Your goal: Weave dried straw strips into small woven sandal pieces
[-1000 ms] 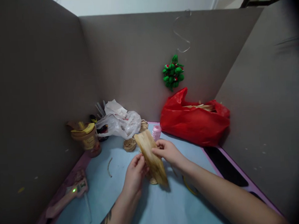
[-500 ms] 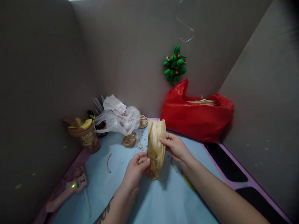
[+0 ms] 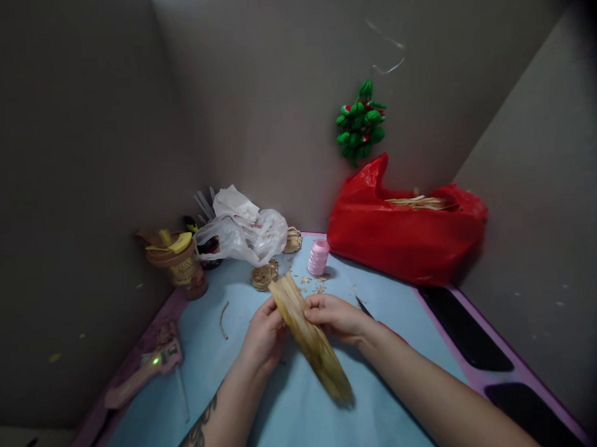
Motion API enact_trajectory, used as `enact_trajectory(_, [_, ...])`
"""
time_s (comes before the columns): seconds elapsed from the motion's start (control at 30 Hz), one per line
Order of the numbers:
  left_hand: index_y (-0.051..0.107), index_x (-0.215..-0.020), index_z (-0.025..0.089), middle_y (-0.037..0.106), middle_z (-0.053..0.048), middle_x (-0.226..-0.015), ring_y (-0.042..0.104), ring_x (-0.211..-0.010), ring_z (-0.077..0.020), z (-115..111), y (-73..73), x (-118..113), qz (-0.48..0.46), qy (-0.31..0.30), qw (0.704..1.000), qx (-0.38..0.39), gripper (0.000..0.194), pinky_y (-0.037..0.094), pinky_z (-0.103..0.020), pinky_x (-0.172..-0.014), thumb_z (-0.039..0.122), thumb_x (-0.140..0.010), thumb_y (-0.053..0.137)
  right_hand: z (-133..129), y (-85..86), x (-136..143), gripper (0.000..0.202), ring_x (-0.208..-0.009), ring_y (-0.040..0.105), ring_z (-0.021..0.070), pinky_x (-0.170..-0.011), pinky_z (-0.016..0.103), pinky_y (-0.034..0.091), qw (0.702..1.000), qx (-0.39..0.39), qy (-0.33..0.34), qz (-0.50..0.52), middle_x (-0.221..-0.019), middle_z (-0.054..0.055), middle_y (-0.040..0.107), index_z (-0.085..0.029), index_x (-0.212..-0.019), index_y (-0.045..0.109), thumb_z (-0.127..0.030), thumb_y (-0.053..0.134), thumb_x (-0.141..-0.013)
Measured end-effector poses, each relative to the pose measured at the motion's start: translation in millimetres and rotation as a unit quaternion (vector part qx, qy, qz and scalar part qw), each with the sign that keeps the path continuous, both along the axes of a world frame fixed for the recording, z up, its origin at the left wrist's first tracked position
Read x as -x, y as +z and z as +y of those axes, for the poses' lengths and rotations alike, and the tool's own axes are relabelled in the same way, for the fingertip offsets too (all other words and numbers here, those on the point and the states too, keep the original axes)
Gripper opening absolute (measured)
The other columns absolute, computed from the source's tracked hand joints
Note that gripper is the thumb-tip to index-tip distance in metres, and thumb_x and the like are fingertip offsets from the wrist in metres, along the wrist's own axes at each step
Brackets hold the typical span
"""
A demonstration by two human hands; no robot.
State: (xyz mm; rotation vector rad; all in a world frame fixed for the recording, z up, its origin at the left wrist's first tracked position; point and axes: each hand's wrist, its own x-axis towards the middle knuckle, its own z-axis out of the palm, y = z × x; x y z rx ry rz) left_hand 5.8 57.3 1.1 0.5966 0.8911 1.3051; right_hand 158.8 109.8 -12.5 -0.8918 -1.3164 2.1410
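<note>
A long, dried, straw-yellow husk (image 3: 312, 343) is held over the blue cloth, slanting from upper left to lower right; its lower end is slightly blurred. My left hand (image 3: 265, 332) grips its left edge near the upper end. The fingers and thumb of my right hand (image 3: 336, 318) pinch its right edge. Just beyond the hands stands a pink thread spool (image 3: 318, 257) among brown scraps. Two coiled brown pieces, one nearer (image 3: 264, 276) and one farther (image 3: 293, 240), lie left of the spool. A dark pointed blade (image 3: 363, 307) shows beside my right wrist, partly hidden by the forearm.
Back right is a red bag (image 3: 404, 248) with straw-like strips inside. A pink glue gun (image 3: 143, 375) with a green light lies at left. A brown tub (image 3: 178, 263) and crumpled white plastic bag (image 3: 249, 236) stand behind it. Grey panels (image 3: 262, 105) surround the table.
The husk has swung from near upright to a slant, its lower end now to the right. Both hands have shifted with it, uncovering the pink spool. The view has moved slightly.
</note>
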Motion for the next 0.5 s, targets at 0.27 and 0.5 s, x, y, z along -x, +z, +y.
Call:
enact_trajectory(0.27, [0.062,-0.095,0.012,0.065,-0.009,-0.091,0.059,-0.072,-0.0147,1,-4.7,2,0.068,0.057,0.996,-0.018,0.038,0.044,-0.022,-0.059,0.035,-0.065,0.07,2,3.2,3,0.023,-0.052,0.043,0.0091,-0.05,0.021,0.032,0.968,-0.195,-0.099,-0.12,-0.06,-0.004,0.049,-0.016,-0.076,0.052,-0.035,0.062,-0.069])
enact_trajectory(0.5, [0.063,-0.095,0.013,0.066,-0.006,-0.092,0.059,-0.077,-0.0166,-2,-1.7,-2,0.107,0.051,0.992,-0.043,0.035,0.044,-0.023,-0.067,0.03,-0.065,0.069,-7,9.6,8,0.02,-0.072,0.05,0.0135,-0.068,0.026,0.04,0.881,-0.387,-0.177,-0.207,-0.083,0.001,0.056,-0.018,-0.084,0.055,-0.026,0.063,-0.067])
